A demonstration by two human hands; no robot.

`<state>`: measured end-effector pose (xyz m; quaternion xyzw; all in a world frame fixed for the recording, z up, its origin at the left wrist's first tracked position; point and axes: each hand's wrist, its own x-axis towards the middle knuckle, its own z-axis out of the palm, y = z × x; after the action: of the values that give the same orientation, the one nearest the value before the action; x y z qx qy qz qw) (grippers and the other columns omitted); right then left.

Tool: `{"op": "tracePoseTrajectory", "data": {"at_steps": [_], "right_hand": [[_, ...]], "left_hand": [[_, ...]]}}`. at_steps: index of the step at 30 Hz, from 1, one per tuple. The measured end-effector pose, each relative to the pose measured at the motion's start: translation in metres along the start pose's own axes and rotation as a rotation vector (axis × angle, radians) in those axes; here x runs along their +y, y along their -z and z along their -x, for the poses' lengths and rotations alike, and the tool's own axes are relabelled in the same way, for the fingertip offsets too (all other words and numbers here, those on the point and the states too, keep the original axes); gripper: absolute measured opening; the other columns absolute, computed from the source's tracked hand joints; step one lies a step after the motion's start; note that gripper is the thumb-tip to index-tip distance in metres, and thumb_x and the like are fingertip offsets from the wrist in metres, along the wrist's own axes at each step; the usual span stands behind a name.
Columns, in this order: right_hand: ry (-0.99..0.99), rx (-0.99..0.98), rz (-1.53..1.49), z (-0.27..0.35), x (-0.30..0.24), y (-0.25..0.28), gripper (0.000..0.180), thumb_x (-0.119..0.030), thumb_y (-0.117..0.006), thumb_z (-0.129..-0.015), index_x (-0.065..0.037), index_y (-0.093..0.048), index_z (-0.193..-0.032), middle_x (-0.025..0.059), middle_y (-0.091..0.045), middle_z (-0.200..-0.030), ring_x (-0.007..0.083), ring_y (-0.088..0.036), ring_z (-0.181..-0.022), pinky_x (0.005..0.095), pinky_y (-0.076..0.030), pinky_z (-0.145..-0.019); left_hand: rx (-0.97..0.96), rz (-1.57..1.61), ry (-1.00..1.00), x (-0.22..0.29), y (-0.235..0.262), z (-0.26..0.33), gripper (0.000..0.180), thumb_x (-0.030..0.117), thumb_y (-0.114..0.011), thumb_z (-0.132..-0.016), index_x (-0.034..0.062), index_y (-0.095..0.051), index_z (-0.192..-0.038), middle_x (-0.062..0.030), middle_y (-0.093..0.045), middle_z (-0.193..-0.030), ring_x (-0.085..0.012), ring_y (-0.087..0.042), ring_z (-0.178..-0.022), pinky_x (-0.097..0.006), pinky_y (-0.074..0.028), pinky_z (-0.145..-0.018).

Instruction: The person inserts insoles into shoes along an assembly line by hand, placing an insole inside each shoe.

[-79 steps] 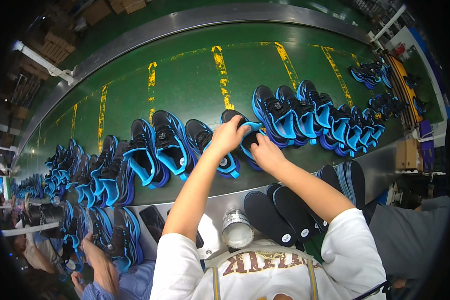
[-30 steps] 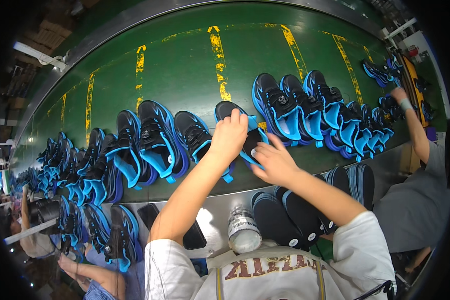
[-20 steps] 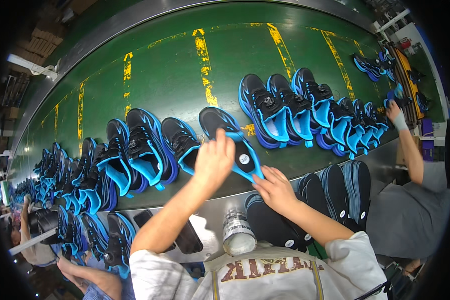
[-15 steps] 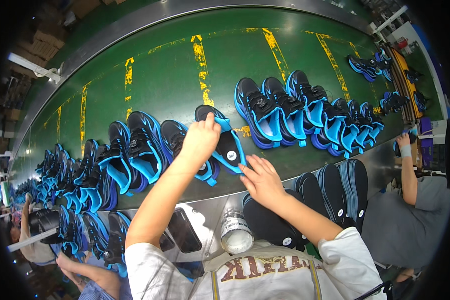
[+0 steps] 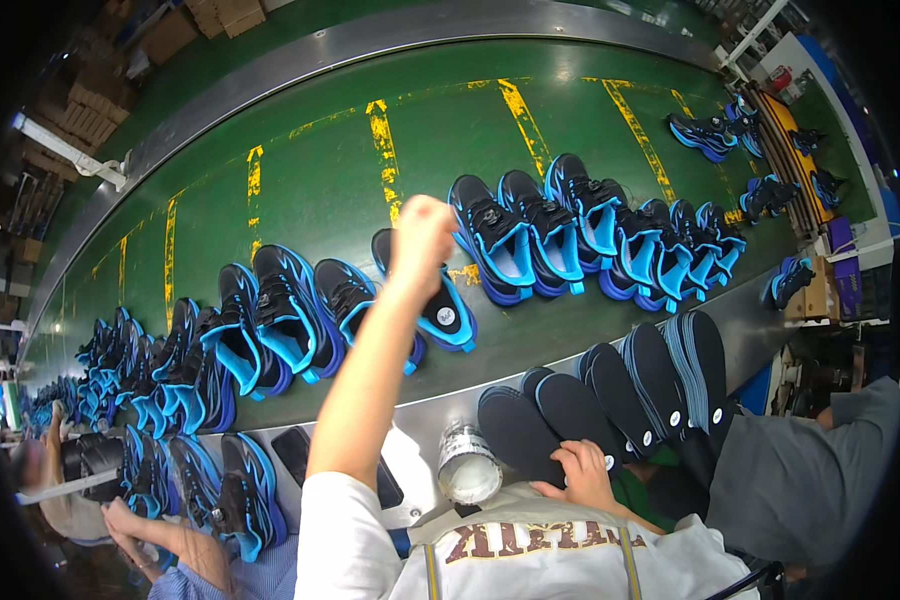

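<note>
1. Your right hand (image 5: 583, 475) is no longer touching the heel of the black-and-blue shoe (image 5: 448, 310), as it was a moment ago; it is now reaching down to the black insoles (image 5: 515, 430) near your shirt.
2. Its fingers are bending over the heel end of the second insole from the left (image 5: 570, 405); whether they are pinching it, you cannot tell from this angle.
3. Your left hand (image 5: 423, 245) is hovering or resting over the front of that shoe, its fingers curling inward and blurring slightly; whether they are gripping anything is hidden.
4. That shoe is sitting on the green belt (image 5: 320, 160), heel toward you, and a white round label is showing inside it.
5. Another shoe (image 5: 345, 300) is standing just left of it, while more are lining up to its right.
6. On the metal ledge (image 5: 425, 405), a whitish jar (image 5: 470, 468) is standing just left of the insoles.
</note>
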<state>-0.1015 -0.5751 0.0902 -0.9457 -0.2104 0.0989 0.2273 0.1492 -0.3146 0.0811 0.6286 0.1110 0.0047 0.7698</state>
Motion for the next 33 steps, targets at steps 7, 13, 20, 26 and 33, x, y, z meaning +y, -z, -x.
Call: {"op": "tracePoseTrajectory", "data": {"at_steps": [7,13,20,26,33], "right_hand": [[0.052,0.342,-0.121,-0.082,0.019,0.083,0.042,-0.013,-0.066,-0.063,0.002,-0.049,-0.098,0.0188,-0.046,-0.106,0.0313,-0.048,-0.084,0.0338,-0.04,-0.075],[0.215,0.42,-0.008,-0.163,0.032,0.092,0.009,-0.008,-0.06,-0.064,0.001,-0.059,-0.066,0.0142,-0.056,-0.092,0.0251,-0.05,-0.075,0.0331,-0.041,-0.068],[0.318,0.117,0.327,-0.204,0.041,0.051,0.008,-0.011,-0.055,-0.061,-0.004,-0.059,-0.06,0.0078,-0.055,-0.075,0.0221,-0.049,-0.075,0.0301,-0.041,-0.069],[0.264,0.046,0.405,-0.232,0.041,0.005,0.012,-0.008,-0.049,-0.066,-0.002,-0.059,-0.066,0.0112,-0.054,-0.08,0.0242,-0.05,-0.079,0.0308,-0.043,-0.071],[0.007,-0.041,0.296,-0.237,0.04,-0.014,0.016,-0.012,-0.051,-0.071,0.001,-0.056,-0.078,0.0171,-0.048,-0.094,0.0283,-0.051,-0.082,0.0335,-0.045,-0.069]], "left_hand": [[-0.122,-1.263,-0.449,-0.054,-0.037,-0.007,0.055,0.031,-0.053,-0.075,0.0023,-0.033,-0.117,-0.0175,-0.045,-0.103,-0.0324,-0.057,-0.069,-0.039,-0.047,-0.06],[-0.299,-1.272,-0.276,-0.015,-0.049,-0.02,0.033,0.032,-0.048,-0.08,0.0019,-0.051,-0.094,-0.0192,-0.058,-0.08,-0.0339,-0.055,-0.079,-0.04,-0.044,-0.066],[-0.434,-0.969,0.114,-0.028,-0.023,-0.022,0.047,0.04,-0.048,-0.08,-0.0068,-0.054,-0.085,-0.0192,-0.056,-0.072,-0.0251,-0.055,-0.072,-0.034,-0.041,-0.064],[-0.39,-0.854,0.165,-0.037,-0.02,-0.016,0.048,0.039,-0.048,-0.081,-0.0075,-0.052,-0.09,-0.0156,-0.056,-0.077,-0.0196,-0.051,-0.07,-0.032,-0.041,-0.064],[-0.255,-0.543,0.258,-0.033,-0.028,-0.008,0.051,0.035,-0.056,-0.076,-0.0082,-0.046,-0.101,-0.0129,-0.055,-0.089,-0.0171,-0.051,-0.074,-0.028,-0.042,-0.063]]}}
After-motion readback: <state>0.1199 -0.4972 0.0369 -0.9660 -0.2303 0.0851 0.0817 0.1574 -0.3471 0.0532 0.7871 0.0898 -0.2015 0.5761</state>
